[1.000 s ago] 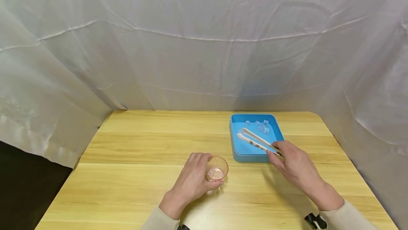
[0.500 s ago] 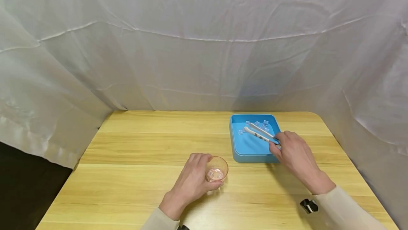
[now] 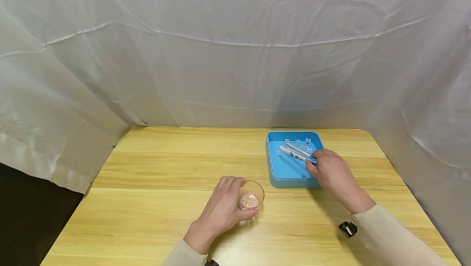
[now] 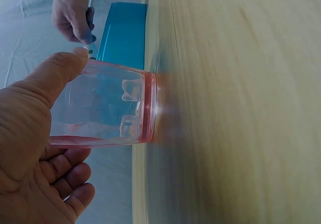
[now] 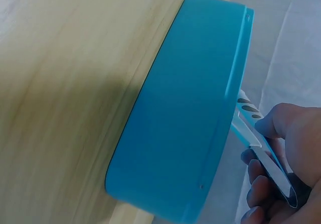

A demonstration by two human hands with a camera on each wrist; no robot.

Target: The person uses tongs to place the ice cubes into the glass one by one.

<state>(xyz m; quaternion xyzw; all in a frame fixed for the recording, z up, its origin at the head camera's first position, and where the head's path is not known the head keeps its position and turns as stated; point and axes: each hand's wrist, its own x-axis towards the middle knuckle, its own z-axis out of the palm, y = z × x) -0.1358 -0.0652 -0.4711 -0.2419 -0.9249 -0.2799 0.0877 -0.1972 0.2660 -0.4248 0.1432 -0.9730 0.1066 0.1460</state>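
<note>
Hanging behind and beside the table, a pale curtain [image 3: 235, 65] is crossed by long creases. Below it, the wooden tabletop [image 3: 158, 167] is marked with grain lines. At its far right part, a square blue tray [image 3: 294, 183] is set, its open side facing up. Over the tray's right side the right hand [image 3: 333, 174] is held, with thumb and fingers closed on a pair of white, dark-patched tongs [image 3: 293, 154]. The left hand [image 3: 220, 208] is placed nearer the front, its thumb and fingers partly spread and curved around a glass. The tongs are slanted down over the tray, their arms slightly parted; whether anything is pinched at the tips cannot be told. The pink-tinted glass [image 3: 254, 194] is stood upright on the table, left of the tray and apart from it. At its base, two clear block-like shapes [image 4: 132, 90] are seen. Inside the tray, small clear cubes [image 3: 308, 140] are scattered, mostly towards the back.
</note>
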